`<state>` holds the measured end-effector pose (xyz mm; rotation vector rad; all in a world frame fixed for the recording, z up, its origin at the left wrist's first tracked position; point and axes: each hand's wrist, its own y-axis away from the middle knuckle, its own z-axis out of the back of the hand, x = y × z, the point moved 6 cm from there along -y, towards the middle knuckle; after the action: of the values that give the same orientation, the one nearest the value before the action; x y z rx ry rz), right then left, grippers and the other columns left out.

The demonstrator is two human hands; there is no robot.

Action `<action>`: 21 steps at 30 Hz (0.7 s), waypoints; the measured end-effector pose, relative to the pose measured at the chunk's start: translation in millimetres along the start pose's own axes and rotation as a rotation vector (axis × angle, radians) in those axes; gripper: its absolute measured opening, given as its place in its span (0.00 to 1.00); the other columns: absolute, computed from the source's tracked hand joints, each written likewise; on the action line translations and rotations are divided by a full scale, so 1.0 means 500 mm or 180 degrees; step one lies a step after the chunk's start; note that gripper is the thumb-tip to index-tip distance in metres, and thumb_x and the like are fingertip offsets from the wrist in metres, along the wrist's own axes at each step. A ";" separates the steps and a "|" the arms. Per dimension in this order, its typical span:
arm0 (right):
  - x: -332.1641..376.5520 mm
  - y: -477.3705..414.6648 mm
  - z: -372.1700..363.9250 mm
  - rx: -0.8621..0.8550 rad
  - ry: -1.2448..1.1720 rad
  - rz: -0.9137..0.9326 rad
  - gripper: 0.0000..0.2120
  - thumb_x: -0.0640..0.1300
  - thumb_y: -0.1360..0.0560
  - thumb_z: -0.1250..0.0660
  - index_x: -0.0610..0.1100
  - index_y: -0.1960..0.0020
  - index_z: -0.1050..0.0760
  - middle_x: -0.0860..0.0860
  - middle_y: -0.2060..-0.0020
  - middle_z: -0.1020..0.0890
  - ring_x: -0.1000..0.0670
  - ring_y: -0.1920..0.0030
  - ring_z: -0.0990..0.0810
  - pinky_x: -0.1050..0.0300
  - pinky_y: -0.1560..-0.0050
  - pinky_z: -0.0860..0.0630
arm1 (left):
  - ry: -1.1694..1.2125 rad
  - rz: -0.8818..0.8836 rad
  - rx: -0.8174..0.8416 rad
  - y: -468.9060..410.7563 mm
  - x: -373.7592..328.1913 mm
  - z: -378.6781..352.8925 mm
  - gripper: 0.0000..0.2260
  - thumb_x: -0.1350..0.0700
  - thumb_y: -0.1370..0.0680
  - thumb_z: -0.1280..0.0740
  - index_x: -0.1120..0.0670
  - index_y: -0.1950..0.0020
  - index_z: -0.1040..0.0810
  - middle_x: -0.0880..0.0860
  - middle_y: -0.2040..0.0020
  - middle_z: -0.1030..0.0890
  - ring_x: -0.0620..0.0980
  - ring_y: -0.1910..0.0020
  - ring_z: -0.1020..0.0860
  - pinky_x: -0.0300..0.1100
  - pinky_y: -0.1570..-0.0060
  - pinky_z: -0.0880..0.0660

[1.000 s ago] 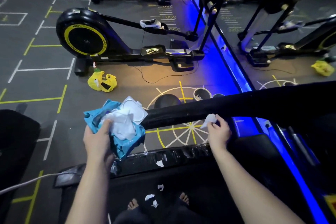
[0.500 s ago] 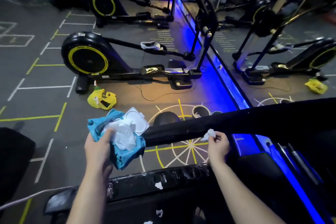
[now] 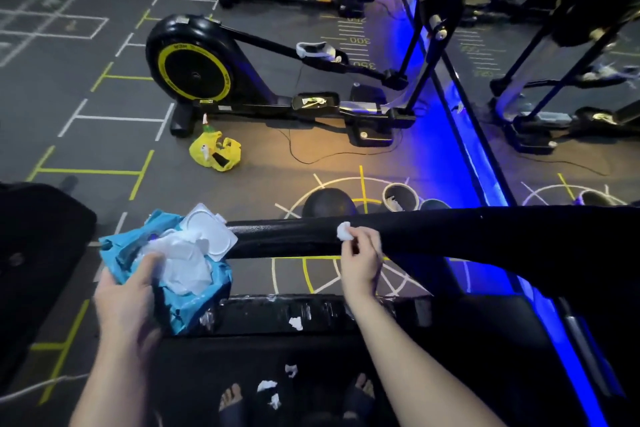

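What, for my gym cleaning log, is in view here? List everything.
bar: one, black, across the middle
wad: one, white, against the bar
wipes pack: one, blue with white lid, lower left
scraps: several, white, on the black deck below the bar
ellipticals: two, black with yellow rings, on the grey floor ahead
bag: one, yellow, on the floor by the near elliptical
ball: one, dark, on the floor behind the bar
feet: two, bare, bottom edge
left hand: one, grips the wipes pack
right hand: one, pinches the wad
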<state>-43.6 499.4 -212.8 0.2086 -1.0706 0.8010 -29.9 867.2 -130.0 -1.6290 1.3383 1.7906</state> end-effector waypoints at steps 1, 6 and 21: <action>0.008 0.012 -0.017 0.0061 -0.0057 -0.0039 0.14 0.26 0.30 0.33 0.39 0.51 0.16 0.49 0.51 0.21 0.60 0.54 0.26 0.77 0.56 0.34 | 0.0022 -0.0031 -0.0018 0.005 0.000 0.002 0.16 0.64 0.19 0.30 0.54 0.31 0.21 0.53 0.45 0.16 0.44 0.60 0.17 0.42 0.63 0.15; 0.037 0.038 -0.069 0.0444 -0.0205 -0.0136 0.11 0.27 0.30 0.31 0.39 0.54 0.17 0.51 0.49 0.23 0.59 0.53 0.26 0.70 0.57 0.29 | 0.0106 -0.0123 -0.0051 0.014 -0.005 0.006 0.15 0.65 0.18 0.31 0.55 0.32 0.21 0.50 0.48 0.16 0.40 0.64 0.16 0.36 0.67 0.18; -0.012 -0.043 0.062 -0.0072 -0.0031 -0.0438 0.13 0.29 0.28 0.33 0.44 0.51 0.18 0.48 0.49 0.23 0.45 0.55 0.19 0.54 0.58 0.24 | 0.0202 -0.0029 0.0248 0.024 -0.010 -0.046 0.14 0.63 0.20 0.29 0.51 0.36 0.19 0.55 0.44 0.14 0.54 0.51 0.16 0.55 0.45 0.18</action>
<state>-52.2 465.2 -198.0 0.2643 -1.0621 0.6644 -25.3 844.3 -117.9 -1.6603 1.4078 1.6729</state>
